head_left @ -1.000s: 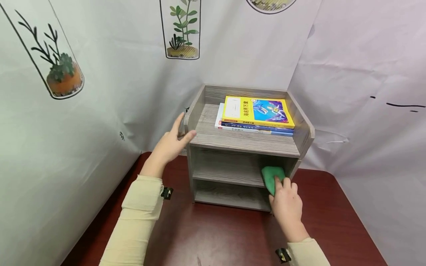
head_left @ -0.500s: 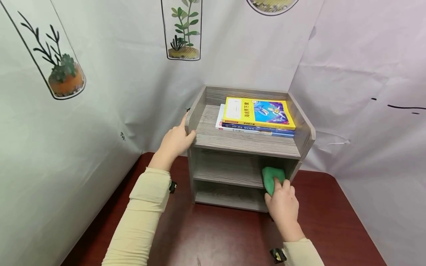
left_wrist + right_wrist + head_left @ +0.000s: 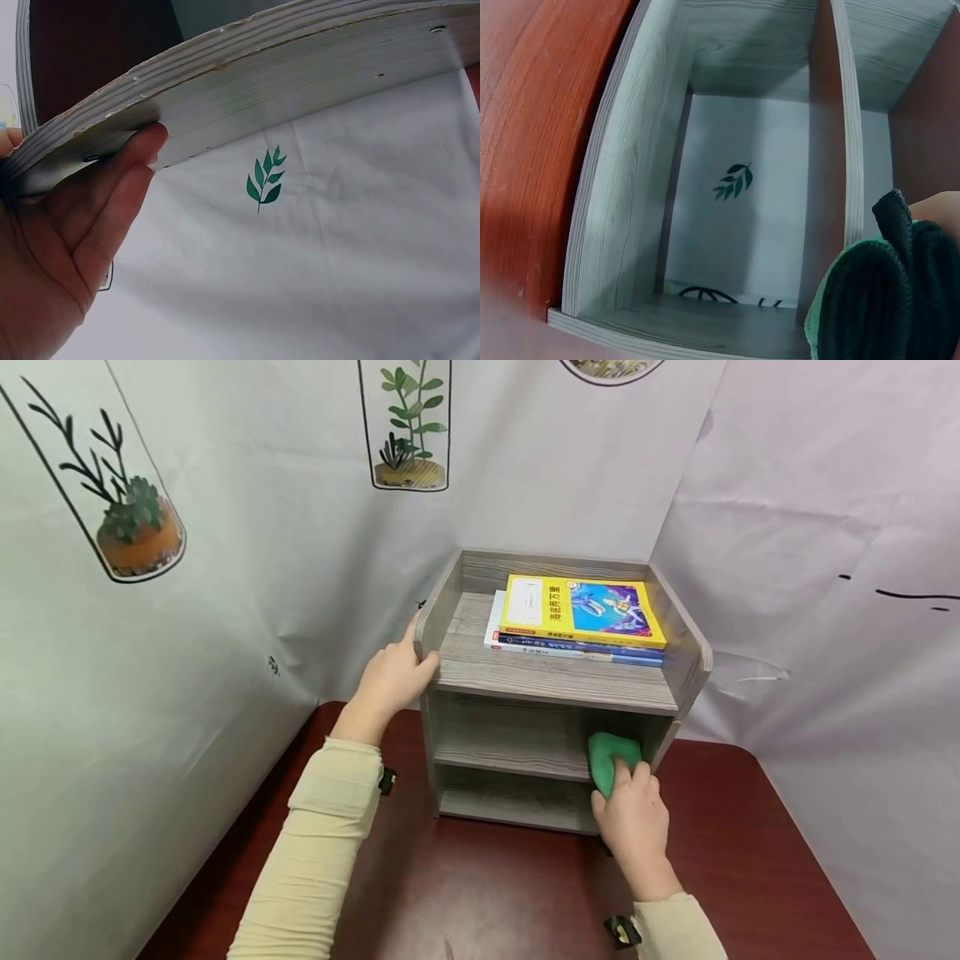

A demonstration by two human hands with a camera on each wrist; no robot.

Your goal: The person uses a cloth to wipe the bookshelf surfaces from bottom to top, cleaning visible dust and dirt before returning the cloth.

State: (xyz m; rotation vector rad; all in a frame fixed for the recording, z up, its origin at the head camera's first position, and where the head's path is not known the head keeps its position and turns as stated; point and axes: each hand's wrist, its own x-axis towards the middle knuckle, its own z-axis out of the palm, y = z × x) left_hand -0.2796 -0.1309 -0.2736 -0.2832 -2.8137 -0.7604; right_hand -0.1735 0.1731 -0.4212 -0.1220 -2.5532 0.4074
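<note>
A: I am logging the right hand (image 3: 636, 814) first. How are you reading it?

B: I am reading it as gripping a green cloth (image 3: 609, 758), fingers bent onto the folds. The cloth is sitting at the right end of the middle shelf board (image 3: 510, 761), covering that stretch of the front edge, close by the right side panel (image 3: 684, 652). The right wrist view is showing it bunched, green outside and dark within. I cannot tell how firmly it is bearing on the board.

A: And the left hand (image 3: 393, 675)?

B: It is pinching the left side panel (image 3: 441, 610) of the grey wood-grain shelf unit (image 3: 555, 692): thumb at the front edge, fingers lying nearly straight along the outer face. I am taking that as bracing.

A: Which step are we noting?

B: Judgement only: I am putting it down as wiping the middle compartment, now at its right end. How much is done I am leaving blank; no frame is settling it.

A: Requirements for the next move?

B: I am noting three: cloth pressing flat along the board, knuckles clearing the right side panel, brace holding so the shelf unit is not sliding on the table (image 3: 480, 893). The stack of books (image 3: 581, 648), a yellow book (image 3: 581, 612) uppermost, is resting on top, so I am advising against jolts.
</note>
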